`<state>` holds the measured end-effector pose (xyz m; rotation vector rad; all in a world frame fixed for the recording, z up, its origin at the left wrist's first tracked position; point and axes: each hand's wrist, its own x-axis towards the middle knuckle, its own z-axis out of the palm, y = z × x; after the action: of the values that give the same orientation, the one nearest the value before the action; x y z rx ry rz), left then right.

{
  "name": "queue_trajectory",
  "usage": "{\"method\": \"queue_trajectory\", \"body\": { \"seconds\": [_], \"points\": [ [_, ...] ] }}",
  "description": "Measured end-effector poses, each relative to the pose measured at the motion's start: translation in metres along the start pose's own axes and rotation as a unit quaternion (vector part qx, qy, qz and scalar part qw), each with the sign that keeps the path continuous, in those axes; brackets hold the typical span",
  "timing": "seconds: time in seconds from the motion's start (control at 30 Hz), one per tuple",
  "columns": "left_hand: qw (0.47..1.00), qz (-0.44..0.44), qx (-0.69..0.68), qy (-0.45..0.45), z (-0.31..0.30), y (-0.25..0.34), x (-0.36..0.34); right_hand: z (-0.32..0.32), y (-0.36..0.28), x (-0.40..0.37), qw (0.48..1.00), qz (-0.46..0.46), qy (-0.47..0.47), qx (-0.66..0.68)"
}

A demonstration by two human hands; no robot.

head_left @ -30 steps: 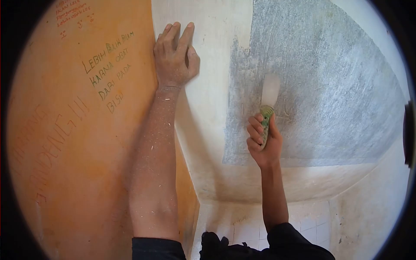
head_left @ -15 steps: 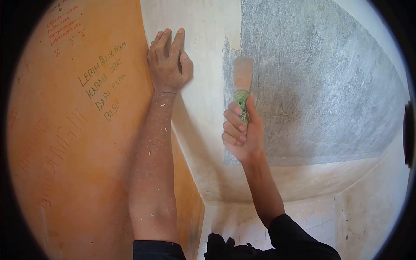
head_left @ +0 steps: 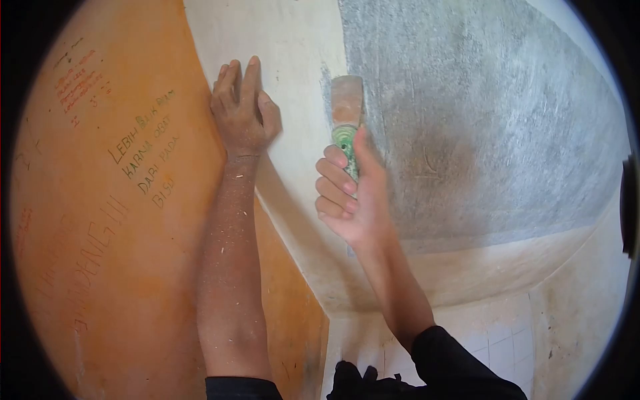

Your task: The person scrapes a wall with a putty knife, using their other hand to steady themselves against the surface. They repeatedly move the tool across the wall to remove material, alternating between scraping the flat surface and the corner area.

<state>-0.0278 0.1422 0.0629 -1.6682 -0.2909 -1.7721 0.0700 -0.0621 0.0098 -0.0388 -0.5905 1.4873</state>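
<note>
In my right hand (head_left: pixel 357 190) is a putty knife (head_left: pixel 347 99) with a green handle, its wide, brownish blade pointing up. The blade lies over the left edge of a rough grey patch (head_left: pixel 460 127) on the wall, where grey meets white. My fingers wrap round the handle, thumb along its side. My left hand (head_left: pixel 243 113) rests against the white wall strip (head_left: pixel 280 40) beside the orange wall, fingers stretched upward and thumb out to the side. Pale flecks dot the left forearm.
The orange wall (head_left: pixel 133 267) at left carries handwriting in green and red. Below the grey patch runs a whitish band of wall, with pale tiles (head_left: pixel 500 350) at the bottom. A dark object (head_left: pixel 628 207) shows at the right edge.
The view has shifted, so both hands and the wall's corner sit further left. The putty knife stays in my right hand at the grey patch's left edge; my left hand remains on the wall.
</note>
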Motion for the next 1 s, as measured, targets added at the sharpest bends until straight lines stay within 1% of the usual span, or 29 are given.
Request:
{"method": "queue_trajectory", "body": {
  "seconds": [0.1,0.2,0.23,0.3,0.4,0.47,0.53,0.6,0.63,0.7,0.73,0.77,0.83,0.87,1.0],
  "points": [
    [1.0,0.002,0.009,-0.005,0.0,0.0,-0.001,-0.02,-0.003,-0.011,0.999,0.016,-0.009,0.036],
    [1.0,0.003,0.003,-0.001,0.001,0.0,0.0,-0.027,-0.014,-0.003,0.999,0.026,-0.041,0.015],
    [1.0,0.005,0.002,-0.003,0.0,0.0,-0.001,-0.016,-0.016,0.004,0.999,0.025,-0.041,0.018],
    [1.0,0.002,0.008,-0.01,0.0,0.0,-0.001,0.006,-0.023,0.02,1.0,0.006,-0.028,-0.011],
    [1.0,0.005,0.002,-0.001,0.002,0.0,0.0,0.0,-0.011,0.003,1.0,0.014,-0.008,0.004],
    [1.0,0.007,0.004,-0.003,0.001,0.001,0.002,-0.022,-0.007,-0.007,1.0,0.01,0.001,0.002],
    [1.0,0.013,0.012,-0.008,-0.002,-0.001,0.001,-0.013,-0.002,-0.004,1.0,0.011,0.006,0.005],
    [1.0,0.009,0.014,-0.008,-0.001,0.0,0.0,0.001,0.001,0.003,0.999,0.001,0.003,0.037],
    [1.0,0.008,0.011,-0.007,0.002,0.002,0.0,-0.002,-0.001,0.001,0.999,-0.002,0.005,0.036],
    [1.0,0.009,-0.001,0.002,0.001,0.0,0.0,-0.018,-0.004,-0.005,0.999,0.007,-0.007,0.041],
    [1.0,0.014,0.001,0.003,0.0,-0.002,0.002,-0.025,-0.004,-0.012,0.997,0.031,-0.043,0.053],
    [1.0,0.011,0.011,-0.003,0.0,-0.001,0.002,-0.029,-0.01,-0.009,0.997,0.033,-0.046,0.05],
    [1.0,0.005,0.019,-0.011,0.0,0.001,0.0,-0.016,-0.025,-0.005,0.998,0.053,-0.026,0.011],
    [1.0,0.005,0.012,-0.009,0.0,0.0,0.0,-0.006,-0.024,-0.003,0.998,0.05,-0.027,0.013],
    [1.0,0.005,0.006,-0.012,-0.001,0.002,-0.001,-0.02,-0.021,-0.009,0.999,0.037,-0.008,0.004]
  ]
}}
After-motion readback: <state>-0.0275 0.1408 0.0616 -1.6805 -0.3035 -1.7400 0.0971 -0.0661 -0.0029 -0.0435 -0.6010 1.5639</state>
